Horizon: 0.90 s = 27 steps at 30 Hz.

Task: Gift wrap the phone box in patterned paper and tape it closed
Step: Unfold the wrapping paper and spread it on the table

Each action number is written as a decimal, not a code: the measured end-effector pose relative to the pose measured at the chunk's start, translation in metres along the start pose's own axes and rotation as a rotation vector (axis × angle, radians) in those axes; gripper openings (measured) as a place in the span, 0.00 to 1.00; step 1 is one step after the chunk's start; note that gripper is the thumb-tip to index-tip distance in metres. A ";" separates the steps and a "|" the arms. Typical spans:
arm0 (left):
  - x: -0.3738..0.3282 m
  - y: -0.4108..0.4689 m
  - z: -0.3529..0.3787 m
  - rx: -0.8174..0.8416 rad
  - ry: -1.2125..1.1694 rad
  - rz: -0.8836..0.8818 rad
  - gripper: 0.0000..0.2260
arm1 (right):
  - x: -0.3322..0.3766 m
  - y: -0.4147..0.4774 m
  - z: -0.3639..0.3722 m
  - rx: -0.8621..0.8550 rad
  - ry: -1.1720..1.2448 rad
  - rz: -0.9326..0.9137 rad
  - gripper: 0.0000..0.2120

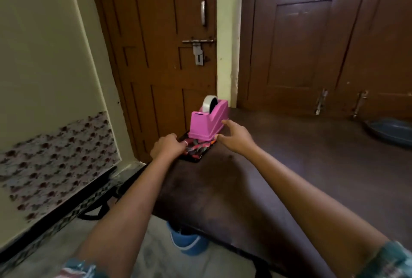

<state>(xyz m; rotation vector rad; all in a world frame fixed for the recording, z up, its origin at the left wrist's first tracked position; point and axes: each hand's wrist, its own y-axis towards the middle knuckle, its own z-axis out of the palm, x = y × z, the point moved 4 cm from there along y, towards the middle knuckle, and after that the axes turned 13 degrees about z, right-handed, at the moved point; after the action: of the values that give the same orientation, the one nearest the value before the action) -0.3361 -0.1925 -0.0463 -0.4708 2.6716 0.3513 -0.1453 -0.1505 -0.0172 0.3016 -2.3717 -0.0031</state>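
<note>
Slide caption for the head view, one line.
Left hand holds the patterned box on the brown table; open right hand reaches for the pink tape dispenser standing on it.

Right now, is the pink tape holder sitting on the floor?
No, the pink tape dispenser stands on the patterned box, which lies on the brown table.

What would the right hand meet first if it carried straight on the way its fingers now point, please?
Most likely the pink tape dispenser: the right hand, fingers spread, points at its side from close by. Depth is unclear, so it may touch near the base.
</note>
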 end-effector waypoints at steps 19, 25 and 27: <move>-0.023 -0.010 0.007 0.039 -0.922 -0.173 0.08 | 0.011 0.047 0.027 -0.254 0.073 0.090 0.13; -0.048 -0.080 0.008 0.153 -1.002 -0.139 0.06 | -0.018 -0.019 -0.008 -0.282 0.061 0.083 0.16; -0.055 -0.107 0.010 0.178 -1.020 -0.121 0.05 | -0.028 -0.047 -0.020 -0.288 0.086 0.080 0.17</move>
<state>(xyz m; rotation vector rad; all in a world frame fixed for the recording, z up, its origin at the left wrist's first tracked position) -0.2454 -0.2722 -0.0507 -0.2786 1.6556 0.2223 -0.1022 -0.1881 -0.0259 0.0668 -2.2592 -0.2859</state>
